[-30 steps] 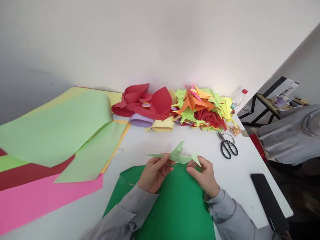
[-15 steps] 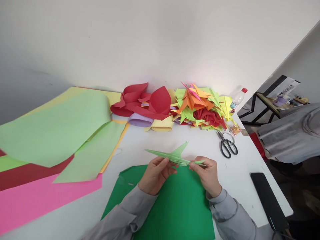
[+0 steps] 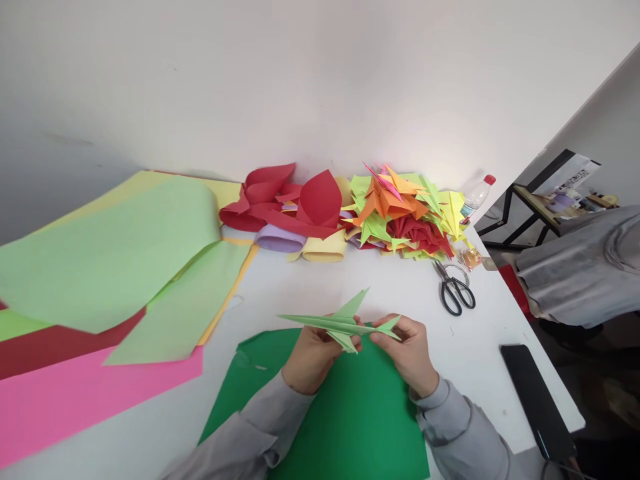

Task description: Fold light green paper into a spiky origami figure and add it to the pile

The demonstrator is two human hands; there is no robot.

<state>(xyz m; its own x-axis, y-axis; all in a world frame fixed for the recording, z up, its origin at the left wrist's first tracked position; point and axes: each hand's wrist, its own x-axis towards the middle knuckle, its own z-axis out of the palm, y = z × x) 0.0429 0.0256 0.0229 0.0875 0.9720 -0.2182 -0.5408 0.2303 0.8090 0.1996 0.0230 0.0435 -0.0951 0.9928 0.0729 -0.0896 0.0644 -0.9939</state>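
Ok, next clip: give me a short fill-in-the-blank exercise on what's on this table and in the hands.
1. Both hands, left hand and right hand, hold a folded paper model coloured light ____.
2. Under the hands lies a dark green sheet; the large sheet at the table's near left edge is ____.
3. The scissors have ____ handles.
4. The plastic bottle by the wall has a ____ cap.

Missing words: green; pink; black; red

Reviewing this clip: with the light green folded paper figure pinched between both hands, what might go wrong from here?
1. The left hand and right hand pinch the thin folded paper figure at opposite ends; pulling apart may tear it.
2. Its long pointed tip sticks out unsupported and may bend.
3. The scissors lie close to the right hand and might be knocked.
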